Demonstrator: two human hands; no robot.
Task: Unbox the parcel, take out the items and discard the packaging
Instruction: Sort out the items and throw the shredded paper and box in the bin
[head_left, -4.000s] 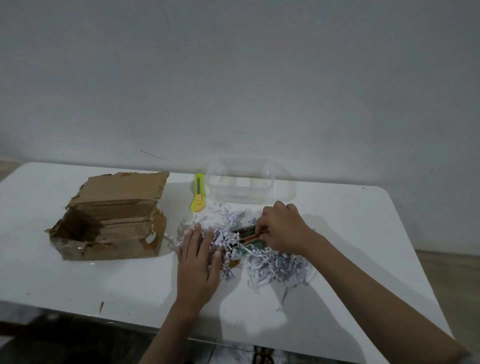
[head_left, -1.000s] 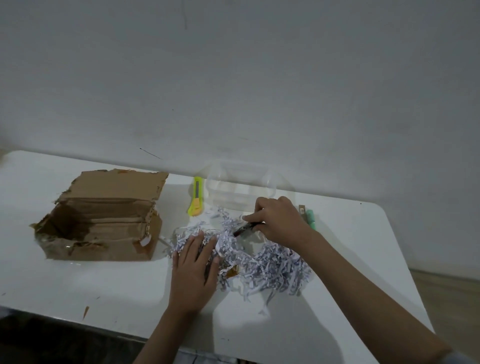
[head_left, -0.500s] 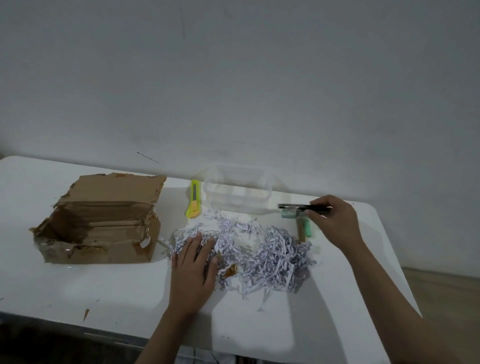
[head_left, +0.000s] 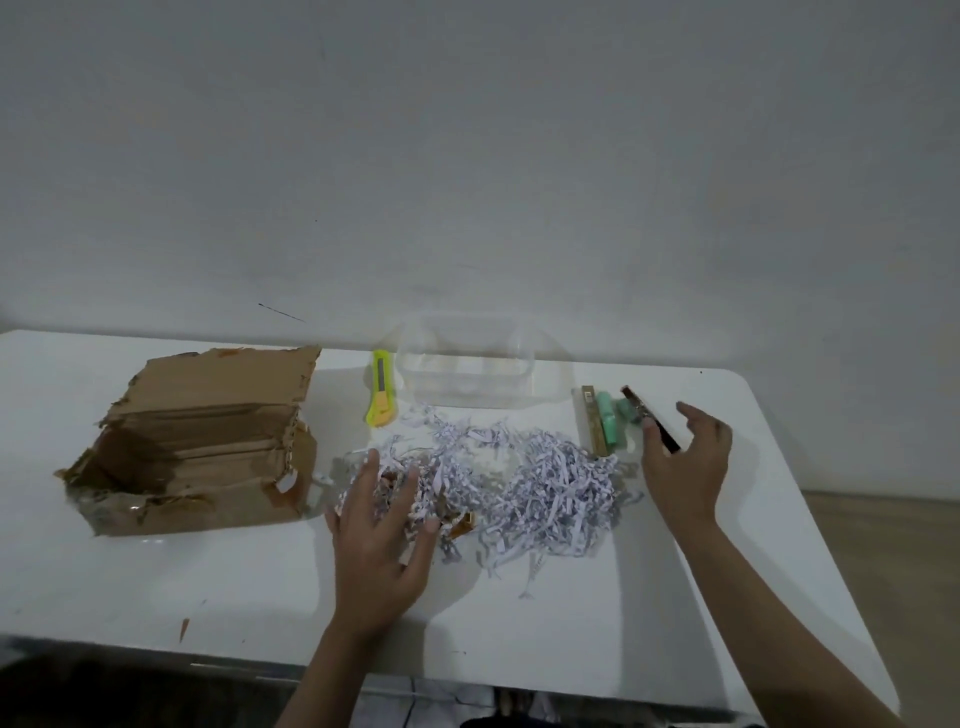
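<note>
The torn cardboard parcel box (head_left: 197, 441) lies open on its side at the left of the white table (head_left: 234, 582). A heap of shredded white paper (head_left: 540, 483) covers the table's middle. My left hand (head_left: 379, 525) rests flat on the heap's left part, fingers spread. Something brown-orange (head_left: 464, 525) peeks out of the paper beside it. Right of the heap lie a gold-brown stick (head_left: 589, 421), a green tube (head_left: 607, 423) and a small green piece (head_left: 625, 410). My right hand (head_left: 685, 462) hovers open over a dark slim pen-like item (head_left: 636, 405) lying beside them.
A yellow-green utility knife (head_left: 382, 387) lies behind the paper heap. A clear plastic container (head_left: 467, 358) stands against the wall at the back. The table's right edge runs close to my right forearm. Small cardboard scraps (head_left: 183, 629) lie near the front edge.
My right hand pulled the dark slim item out of the paper, carried it right and set it down beside the green items, then let go. My left hand stayed on the heap.
</note>
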